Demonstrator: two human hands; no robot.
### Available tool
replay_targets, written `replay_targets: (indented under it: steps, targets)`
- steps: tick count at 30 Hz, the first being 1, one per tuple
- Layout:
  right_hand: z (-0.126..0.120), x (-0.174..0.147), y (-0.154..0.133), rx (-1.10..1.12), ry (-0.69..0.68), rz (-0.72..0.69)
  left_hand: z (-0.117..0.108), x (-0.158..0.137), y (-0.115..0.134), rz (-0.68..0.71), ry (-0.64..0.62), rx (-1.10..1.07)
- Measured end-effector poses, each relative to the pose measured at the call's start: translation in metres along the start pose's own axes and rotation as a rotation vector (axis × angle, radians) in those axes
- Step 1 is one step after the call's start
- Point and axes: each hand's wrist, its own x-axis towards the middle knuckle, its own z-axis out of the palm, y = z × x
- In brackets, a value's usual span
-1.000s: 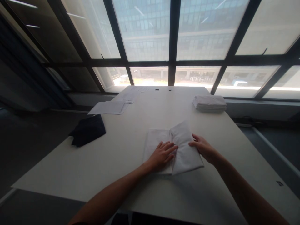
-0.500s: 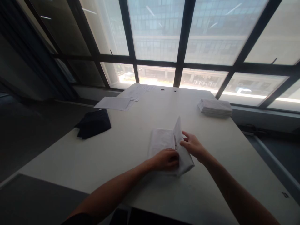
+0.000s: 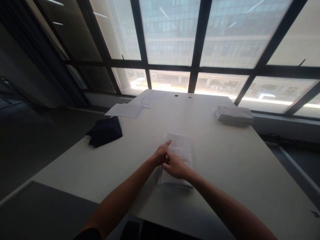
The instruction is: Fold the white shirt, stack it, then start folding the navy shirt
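A folded white cloth (image 3: 180,143) lies as a narrow flat bundle on the table in front of me, its layers showing along the near edge. My left hand (image 3: 161,154) is at the cloth's left edge, closed, with its thumb on top. From the right, my right hand (image 3: 175,166) reaches across the cloth and meets the left one there. Its fingers are curled at the same edge, partly hidden where the two hands overlap.
White table (image 3: 140,133) under everything. Dark blue folded cloth (image 3: 106,131) at left; paper sheets (image 3: 125,110) behind it. A stack of folded white cloths (image 3: 235,115) sits near the right edge. Large windows (image 3: 170,33) rise beyond the table.
The raised right part of the white cloth has been folded over to the left and now lies flat. Both hands have shifted left to its left edge. The view has turned slightly.
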Motion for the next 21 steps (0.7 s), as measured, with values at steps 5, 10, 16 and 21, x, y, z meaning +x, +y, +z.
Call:
replay_targets:
  steps: [5,10,16,21]
  targets:
    - [-0.02,-0.009,0.038,0.238,0.279,-0.047,-0.012,0.003,0.006,0.286,0.061,0.54]
    - [-0.039,-0.003,0.083,0.106,0.629,0.068,-0.017,0.008,0.004,0.321,0.166,0.688]
    - [-0.016,0.001,0.089,-0.123,0.4,0.167,-0.026,0.012,0.004,0.218,0.061,0.638]
    - [-0.008,0.0,0.078,-0.326,0.324,0.208,-0.027,0.008,0.0,0.488,0.281,1.004]
